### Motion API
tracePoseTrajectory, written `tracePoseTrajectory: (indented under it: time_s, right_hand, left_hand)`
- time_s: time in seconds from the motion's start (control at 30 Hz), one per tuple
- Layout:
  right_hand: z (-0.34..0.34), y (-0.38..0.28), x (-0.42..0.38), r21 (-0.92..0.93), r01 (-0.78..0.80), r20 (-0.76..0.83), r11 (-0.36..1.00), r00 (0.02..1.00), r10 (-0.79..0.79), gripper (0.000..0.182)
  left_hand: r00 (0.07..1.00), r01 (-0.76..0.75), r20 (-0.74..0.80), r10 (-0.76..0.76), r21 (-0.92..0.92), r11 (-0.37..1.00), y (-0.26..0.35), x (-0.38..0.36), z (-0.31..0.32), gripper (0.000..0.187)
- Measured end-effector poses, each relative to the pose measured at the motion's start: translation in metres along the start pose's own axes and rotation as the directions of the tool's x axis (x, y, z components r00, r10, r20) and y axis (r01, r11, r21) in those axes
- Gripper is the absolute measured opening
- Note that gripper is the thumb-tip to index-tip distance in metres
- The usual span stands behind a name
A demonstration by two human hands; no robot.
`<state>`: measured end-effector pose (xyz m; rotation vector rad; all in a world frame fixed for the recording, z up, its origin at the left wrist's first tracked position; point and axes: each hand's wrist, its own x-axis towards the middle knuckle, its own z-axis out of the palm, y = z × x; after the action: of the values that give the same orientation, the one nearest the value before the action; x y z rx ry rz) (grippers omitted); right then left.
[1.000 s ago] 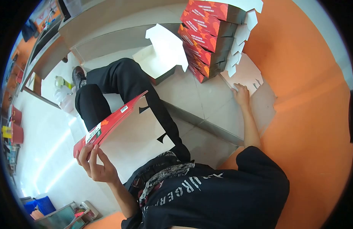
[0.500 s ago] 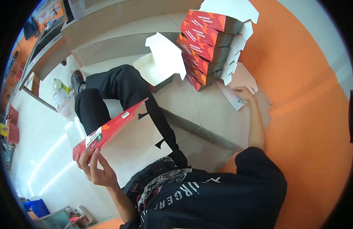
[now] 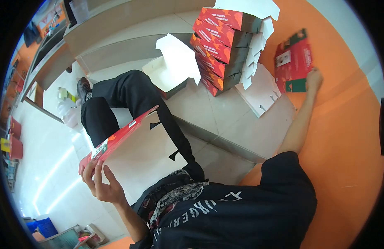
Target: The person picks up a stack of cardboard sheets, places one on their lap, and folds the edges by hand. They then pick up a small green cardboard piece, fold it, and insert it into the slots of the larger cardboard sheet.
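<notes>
Plainly, two hands well apart, each on red cardboard, with a stack of boxes between

Taking the box stack (image 3: pixel 221 52) as our landmark, we see a red bucket (image 3: pixel 15 147) far to its left, at the view's edge. Nearer the stack, yet well left of it, a bottle (image 3: pixel 66 94) stands on the floor beside a shoe (image 3: pixel 84 89).

Lower left of the stack, we have the left hand (image 3: pixel 105 186) clamped on the red edge of some folded cardboard (image 3: pixel 117 141), thumb on one side, fingers on the other. Its pale face slants across our lap. Our dark-trousered knees (image 3: pixel 136 87) rise between that cardboard and an open box (image 3: pixel 161 74), which sits just left of the stack, its white lid up.

The stack partly hides a pile of pale cardboard (image 3: pixel 258 93) lying to its lower right on the tiled step (image 3: pixel 237 128). Right of the stack, the right hand (image 3: pixel 314 80) has its fingers closed on the edge of a red-and-green sheet (image 3: pixel 295 62), raised in front of the orange wall (image 3: pixel 345 124); we cannot tell where its thumb is.
</notes>
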<state>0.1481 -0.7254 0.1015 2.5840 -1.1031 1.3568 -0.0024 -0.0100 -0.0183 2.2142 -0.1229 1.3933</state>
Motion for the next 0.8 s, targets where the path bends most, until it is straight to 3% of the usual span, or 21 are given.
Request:
tracePoseTrajectory:
  time_s: [0.07, 0.13, 0.23, 0.3, 0.37, 0.43, 0.47, 0.5, 0.57, 0.6, 0.73, 0.8]
  right_hand:
    - [-0.037, 0.01, 0.028, -0.129, 0.019, -0.048, 0.991, 0.999, -0.025, 0.028]
    - [-0.1, -0.031, 0.008, 0.047, -0.028, -0.096, 0.998, 0.995, 0.033, 0.032]
    - [-0.14, -0.087, -0.037, 0.05, 0.17, -0.306, 0.984, 0.941, -0.147, 0.033]
    - [-0.126, -0.105, -0.066, -0.032, 0.191, -0.298, 0.981, 0.935, -0.192, 0.028]
    - [-0.093, -0.101, -0.088, -0.007, 0.259, -0.06, 0.966, 0.964, -0.259, 0.027]
    - [-0.044, -0.095, -0.112, -0.045, 0.22, 0.133, 0.974, 0.968, -0.213, 0.023]
    - [-0.01, -0.078, -0.122, 0.067, 0.253, 0.196, 0.965, 0.945, -0.262, 0.02]
    - [0.024, -0.057, -0.134, 0.183, 0.276, 0.25, 0.943, 0.915, -0.317, 0.018]
    - [0.076, -0.02, -0.167, 0.204, 0.533, 0.351, 0.821, 0.743, -0.57, 0.017]
    - [0.091, -0.012, -0.185, 0.254, 0.549, 0.398, 0.796, 0.691, -0.603, 0.016]
    - [0.081, -0.03, -0.241, 0.244, 0.566, 0.573, 0.787, 0.571, -0.588, 0.018]
    - [0.067, -0.04, -0.237, 0.279, 0.532, 0.556, 0.8, 0.589, -0.586, 0.022]
  left_hand:
    - [1.0, 0.025, 0.013, -0.025, -0.007, 1.0, -0.002, 0.005, 0.0, 0.026]
    - [0.998, 0.013, 0.066, -0.016, 0.042, 0.999, -0.004, 0.006, -0.003, 0.024]
    - [0.996, 0.027, 0.089, -0.033, 0.071, 0.997, -0.003, 0.006, -0.002, 0.023]
    - [0.995, 0.05, 0.081, -0.055, 0.069, 0.996, -0.005, 0.007, -0.002, 0.023]
    - [0.993, 0.094, 0.062, -0.098, 0.054, 0.994, -0.005, 0.004, -0.001, 0.024]
    - [0.993, 0.102, 0.059, -0.104, 0.04, 0.994, -0.006, 0.002, -0.002, 0.024]
    - [0.992, 0.107, 0.061, -0.109, 0.036, 0.994, -0.006, 0.001, -0.003, 0.025]
    - [0.994, 0.089, 0.062, -0.092, 0.05, 0.995, -0.007, 0.001, -0.004, 0.023]
    - [0.996, 0.053, 0.067, -0.058, 0.08, 0.995, -0.011, 0.002, -0.007, 0.02]
    - [0.996, 0.047, 0.069, -0.052, 0.081, 0.996, -0.013, 0.002, -0.007, 0.02]
    - [0.996, 0.038, 0.077, -0.044, 0.084, 0.996, -0.012, 0.003, -0.005, 0.02]
    - [0.996, 0.027, 0.084, -0.035, 0.093, 0.995, -0.008, 0.004, -0.003, 0.02]
